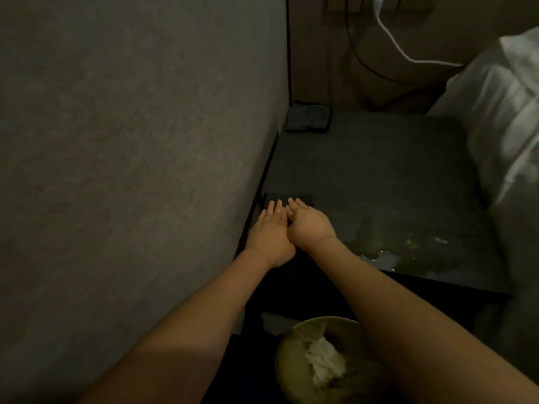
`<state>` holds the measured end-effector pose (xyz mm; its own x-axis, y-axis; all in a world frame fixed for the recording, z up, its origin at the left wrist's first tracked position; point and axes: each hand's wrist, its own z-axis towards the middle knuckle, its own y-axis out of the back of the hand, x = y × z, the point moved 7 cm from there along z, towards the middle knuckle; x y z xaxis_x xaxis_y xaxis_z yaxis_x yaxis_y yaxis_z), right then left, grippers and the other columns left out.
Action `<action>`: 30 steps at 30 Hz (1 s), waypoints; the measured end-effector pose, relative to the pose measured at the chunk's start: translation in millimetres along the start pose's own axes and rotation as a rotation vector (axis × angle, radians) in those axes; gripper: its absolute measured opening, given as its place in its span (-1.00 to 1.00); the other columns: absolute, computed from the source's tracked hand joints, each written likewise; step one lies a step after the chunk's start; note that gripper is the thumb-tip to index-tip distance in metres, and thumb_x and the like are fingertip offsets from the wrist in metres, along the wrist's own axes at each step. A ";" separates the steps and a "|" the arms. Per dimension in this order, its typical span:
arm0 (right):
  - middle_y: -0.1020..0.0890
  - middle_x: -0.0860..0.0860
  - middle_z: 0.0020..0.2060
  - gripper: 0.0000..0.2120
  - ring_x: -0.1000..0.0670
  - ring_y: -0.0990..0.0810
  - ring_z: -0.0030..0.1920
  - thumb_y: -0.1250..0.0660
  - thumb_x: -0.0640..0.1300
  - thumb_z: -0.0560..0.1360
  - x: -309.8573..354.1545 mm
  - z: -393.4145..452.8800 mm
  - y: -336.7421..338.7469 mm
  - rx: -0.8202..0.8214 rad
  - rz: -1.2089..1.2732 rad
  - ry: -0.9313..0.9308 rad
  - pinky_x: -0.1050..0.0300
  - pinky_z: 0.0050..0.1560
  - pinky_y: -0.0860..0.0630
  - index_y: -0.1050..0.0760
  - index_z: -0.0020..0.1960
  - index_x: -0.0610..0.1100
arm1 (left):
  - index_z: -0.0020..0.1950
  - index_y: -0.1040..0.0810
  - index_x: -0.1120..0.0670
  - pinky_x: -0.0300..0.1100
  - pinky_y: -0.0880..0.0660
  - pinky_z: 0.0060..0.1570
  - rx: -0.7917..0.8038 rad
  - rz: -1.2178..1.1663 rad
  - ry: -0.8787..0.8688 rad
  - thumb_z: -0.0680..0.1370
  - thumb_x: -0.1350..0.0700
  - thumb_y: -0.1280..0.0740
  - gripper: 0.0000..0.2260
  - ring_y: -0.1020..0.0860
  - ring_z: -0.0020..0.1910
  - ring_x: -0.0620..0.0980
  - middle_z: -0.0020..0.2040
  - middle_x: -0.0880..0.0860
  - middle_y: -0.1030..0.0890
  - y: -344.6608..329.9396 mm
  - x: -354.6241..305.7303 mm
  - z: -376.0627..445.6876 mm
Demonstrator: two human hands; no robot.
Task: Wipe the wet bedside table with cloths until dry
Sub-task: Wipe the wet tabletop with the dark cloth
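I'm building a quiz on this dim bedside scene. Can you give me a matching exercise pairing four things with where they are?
Things:
1. dark cloth
2. blue cloth
3. puddle
4. white wad

Places:
A. in the green bin on the floor
B. far corner of the bedside table, by the wall
C. under the fingers of the left hand and right hand
D. near edge of the table, bed side

Pairs: 1-C, 2-B, 3-D, 4-A
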<state>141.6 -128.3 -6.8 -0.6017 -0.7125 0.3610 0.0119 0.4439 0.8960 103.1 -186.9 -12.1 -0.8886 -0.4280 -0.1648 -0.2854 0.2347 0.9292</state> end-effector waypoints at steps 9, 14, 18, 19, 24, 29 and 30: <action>-0.13 -0.01 0.54 -0.51 0.06 -0.07 0.54 -0.03 -0.20 0.58 -112.3 -66.7 31.3 -0.108 -0.002 -0.168 0.13 0.50 -0.13 -0.14 0.51 -0.15 | 0.57 0.13 0.22 -0.08 0.17 0.53 0.057 0.058 -0.179 0.56 0.00 -0.10 -0.32 0.17 0.57 0.07 0.58 0.16 0.13 -13.5 -127.3 19.3; -0.15 -0.02 0.53 -0.51 0.06 -0.09 0.54 -0.05 -0.23 0.57 -178.6 -104.6 43.8 -0.154 -0.010 -0.272 0.19 0.47 -0.15 -0.17 0.50 -0.15 | 0.57 0.13 0.22 -0.09 0.18 0.52 0.071 0.073 -0.282 0.55 0.01 -0.12 -0.30 0.16 0.57 0.07 0.59 0.16 0.12 -20.4 -202.0 25.5; -0.17 0.01 0.53 -0.51 0.09 -0.11 0.53 -0.07 -0.24 0.56 -218.6 -132.7 54.9 -0.182 -0.011 -0.364 0.17 0.43 -0.19 -0.20 0.49 -0.11 | 0.56 0.12 0.23 -0.08 0.18 0.52 0.092 0.105 -0.348 0.56 0.00 -0.11 -0.31 0.16 0.57 0.08 0.58 0.17 0.13 -25.9 -248.6 28.1; -0.16 0.01 0.53 -0.50 0.08 -0.10 0.53 -0.07 -0.24 0.56 -225.2 -137.6 57.3 -0.179 -0.010 -0.377 0.16 0.43 -0.19 -0.19 0.49 -0.11 | 0.56 0.12 0.23 -0.08 0.17 0.52 0.091 0.109 -0.364 0.56 0.00 -0.11 -0.32 0.15 0.57 0.08 0.58 0.17 0.12 -26.8 -257.3 28.4; -0.10 -0.03 0.54 -0.49 0.06 -0.06 0.54 -0.06 -0.25 0.57 -239.2 -148.3 59.5 -0.134 -0.078 -0.401 0.16 0.45 -0.13 -0.12 0.51 -0.15 | 0.56 0.09 0.23 -0.08 0.16 0.53 0.085 0.085 -0.390 0.58 0.01 -0.08 -0.35 0.14 0.57 0.08 0.59 0.16 0.10 -30.7 -277.2 28.6; -0.11 -0.03 0.54 -0.49 0.04 -0.08 0.54 -0.05 -0.24 0.57 -238.7 -149.7 57.3 -0.141 -0.094 -0.440 0.13 0.44 -0.16 -0.12 0.52 -0.14 | 0.57 0.10 0.22 -0.09 0.16 0.52 0.086 0.071 -0.408 0.59 0.01 -0.09 -0.36 0.14 0.57 0.06 0.59 0.14 0.11 -29.4 -274.5 27.3; -0.12 -0.03 0.54 -0.50 0.04 -0.10 0.54 -0.04 -0.23 0.57 -238.8 -150.8 56.1 -0.142 -0.104 -0.446 0.12 0.42 -0.19 -0.13 0.51 -0.13 | 0.57 0.10 0.22 -0.09 0.16 0.52 0.086 0.068 -0.415 0.59 0.01 -0.09 -0.36 0.14 0.57 0.06 0.59 0.14 0.11 -29.9 -274.2 26.3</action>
<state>406.4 -15.3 -3.7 -0.8893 -0.4323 0.1489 0.0236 0.2819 0.9592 345.8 -53.6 -3.3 -0.9705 -0.0261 -0.2396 -0.2346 0.3302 0.9143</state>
